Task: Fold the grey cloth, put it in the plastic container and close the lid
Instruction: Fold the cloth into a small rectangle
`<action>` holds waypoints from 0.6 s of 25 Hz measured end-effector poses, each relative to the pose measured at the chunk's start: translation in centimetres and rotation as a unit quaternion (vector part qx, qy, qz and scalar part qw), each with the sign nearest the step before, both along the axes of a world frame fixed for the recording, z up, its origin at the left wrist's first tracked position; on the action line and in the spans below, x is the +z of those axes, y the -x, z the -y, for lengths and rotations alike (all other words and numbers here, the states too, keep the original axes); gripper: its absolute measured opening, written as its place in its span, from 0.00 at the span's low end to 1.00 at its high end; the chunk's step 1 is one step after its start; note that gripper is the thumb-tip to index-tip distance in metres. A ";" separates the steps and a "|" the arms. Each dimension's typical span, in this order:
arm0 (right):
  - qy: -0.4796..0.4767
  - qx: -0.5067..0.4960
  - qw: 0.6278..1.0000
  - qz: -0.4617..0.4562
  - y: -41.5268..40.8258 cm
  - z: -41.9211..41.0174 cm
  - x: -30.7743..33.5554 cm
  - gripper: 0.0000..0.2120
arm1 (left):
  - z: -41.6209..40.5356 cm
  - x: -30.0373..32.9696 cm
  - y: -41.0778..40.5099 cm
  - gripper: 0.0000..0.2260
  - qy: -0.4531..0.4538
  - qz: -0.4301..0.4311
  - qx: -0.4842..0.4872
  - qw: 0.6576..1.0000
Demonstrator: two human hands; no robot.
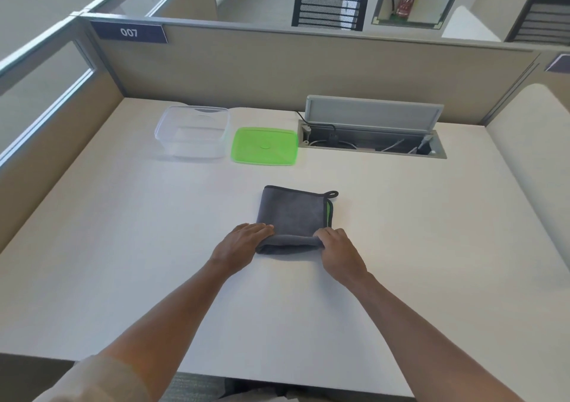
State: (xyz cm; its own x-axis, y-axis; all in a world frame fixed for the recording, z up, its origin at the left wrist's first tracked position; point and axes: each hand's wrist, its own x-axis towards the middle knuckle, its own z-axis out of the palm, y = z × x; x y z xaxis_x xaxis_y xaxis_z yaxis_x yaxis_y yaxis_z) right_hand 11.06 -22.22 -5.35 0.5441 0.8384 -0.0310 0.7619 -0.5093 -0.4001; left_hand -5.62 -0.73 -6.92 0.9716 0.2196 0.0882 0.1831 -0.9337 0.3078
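Observation:
The grey cloth (293,213) lies folded in the middle of the white desk, with a green inner face showing along its right edge and a small loop at its far right corner. My left hand (243,243) grips the near left corner of the cloth. My right hand (336,250) pinches the near right corner, and the near edge is rolled up between the two hands. The clear plastic container (192,132) stands open and empty at the back left. Its green lid (265,145) lies flat on the desk just right of it.
An open cable tray (371,142) with a raised grey flap and wires sits at the back right of the desk (123,247). Beige partition walls (277,68) close the back and left sides. A curved panel stands at the right.

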 end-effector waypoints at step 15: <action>-0.158 -0.154 0.955 -0.196 -3.9 -1.7 0.3 0.06 | -2.2 0.5 -3.5 0.08 0.269 0.019 0.172 0.948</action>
